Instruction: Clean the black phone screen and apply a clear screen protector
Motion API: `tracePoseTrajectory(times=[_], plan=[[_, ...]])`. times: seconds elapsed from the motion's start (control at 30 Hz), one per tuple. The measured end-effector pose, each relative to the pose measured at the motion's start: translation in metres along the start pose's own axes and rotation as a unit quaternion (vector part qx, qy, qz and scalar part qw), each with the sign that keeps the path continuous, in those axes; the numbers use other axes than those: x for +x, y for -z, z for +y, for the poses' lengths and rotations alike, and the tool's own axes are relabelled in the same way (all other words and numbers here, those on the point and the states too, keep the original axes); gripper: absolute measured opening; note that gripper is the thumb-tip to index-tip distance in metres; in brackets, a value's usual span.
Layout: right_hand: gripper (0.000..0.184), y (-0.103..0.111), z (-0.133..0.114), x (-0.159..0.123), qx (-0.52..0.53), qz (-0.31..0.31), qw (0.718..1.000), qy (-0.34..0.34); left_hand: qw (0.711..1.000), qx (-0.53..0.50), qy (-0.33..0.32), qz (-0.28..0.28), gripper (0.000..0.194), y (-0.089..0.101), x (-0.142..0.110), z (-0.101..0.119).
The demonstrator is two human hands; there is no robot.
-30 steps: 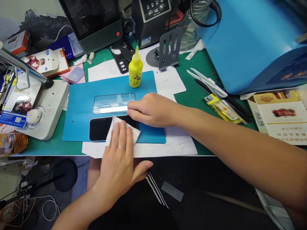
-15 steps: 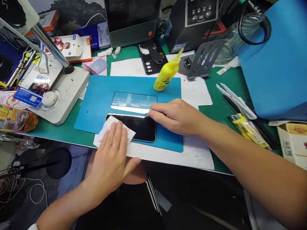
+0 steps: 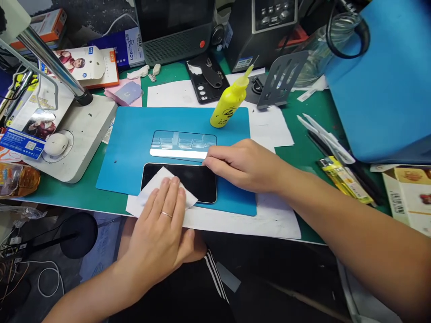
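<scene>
A phone with a dark screen lies face up on a blue mat. My left hand, a ring on one finger, presses a white wipe onto the phone's left half with outstretched fingers. My right hand is closed in a pinch by the phone's upper right edge, close to the corner of a clear, dark-rimmed screen protector. Its fingertips hide whatever may be between them. The protector lies just behind the phone. A yellow squeeze bottle stands upright on the mat's back right.
A lamp base stands at the left. Behind the mat lie a black phone shell and a grey slotted stand. Tweezers and a yellow packet lie to the right. The table's front edge runs below the mat.
My left hand has slid the wipe slightly right across the phone screen. The right hand keeps its pinch near the phone's upper edge. The camera view has shifted slightly.
</scene>
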State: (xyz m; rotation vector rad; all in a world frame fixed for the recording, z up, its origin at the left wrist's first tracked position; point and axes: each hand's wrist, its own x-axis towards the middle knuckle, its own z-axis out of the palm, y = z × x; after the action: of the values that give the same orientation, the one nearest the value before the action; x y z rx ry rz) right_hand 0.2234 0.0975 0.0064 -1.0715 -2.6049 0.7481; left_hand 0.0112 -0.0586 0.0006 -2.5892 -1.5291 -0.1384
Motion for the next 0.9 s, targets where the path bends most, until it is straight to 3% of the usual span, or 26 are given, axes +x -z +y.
tracePoseTrajectory(times=[0.13, 0.23, 0.33, 0.6, 0.77, 0.9], plan=[[0.034, 0.002, -0.002, 0.000, 0.013, 0.005, 1.000, 0.010, 0.998, -0.036, -0.039, 0.017, 0.076, -0.008, 0.028, 0.033], [0.034, -0.001, 0.000, -0.002, 0.021, 0.013, 1.000, 0.010, 0.997, -0.051, -0.058, 0.016, 0.082, -0.011, 0.038, 0.045], [0.035, -0.004, 0.004, -0.004, 0.033, 0.034, 0.999, 0.012, 0.997, -0.056, -0.051, 0.018, 0.082, -0.011, 0.035, 0.034], [0.038, -0.004, 0.005, -0.002, 0.036, 0.037, 0.999, 0.005, 0.999, -0.008, 0.034, 0.020, 0.074, -0.006, -0.002, -0.026], [0.038, -0.008, 0.009, -0.001, 0.035, 0.062, 0.997, 0.023, 0.999, 0.007, 0.050, 0.019, 0.076, -0.001, -0.023, -0.014], [0.037, -0.007, 0.007, -0.001, 0.043, 0.060, 0.997, 0.022, 0.999, -0.002, 0.046, 0.015, 0.076, -0.002, -0.014, -0.009]])
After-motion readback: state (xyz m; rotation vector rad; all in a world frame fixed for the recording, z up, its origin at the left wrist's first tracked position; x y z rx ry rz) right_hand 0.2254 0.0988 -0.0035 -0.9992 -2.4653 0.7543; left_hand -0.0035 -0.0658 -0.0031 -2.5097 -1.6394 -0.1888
